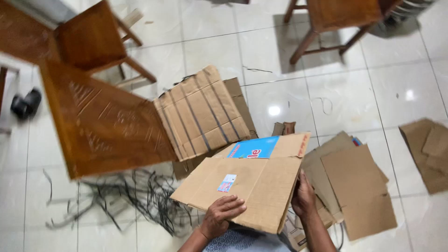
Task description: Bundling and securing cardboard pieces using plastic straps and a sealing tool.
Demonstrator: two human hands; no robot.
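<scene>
I hold a flattened brown cardboard box [254, 184] with a small sticker and a blue printed panel at its far end. My left hand [221, 214] lies flat on its near side, fingers spread over the surface. My right hand [303, 196] grips the box's right edge. The box is tilted above the white tiled floor [289, 70].
A bundle of cardboard sheets tied with dark straps [203, 112] leans beside a wooden panel [100, 123]. Loose black straps [135, 198] litter the floor on the left. Flat cardboard pieces [357, 184] lie right, another piece [427, 151] far right. Wooden chairs [333, 21] stand behind.
</scene>
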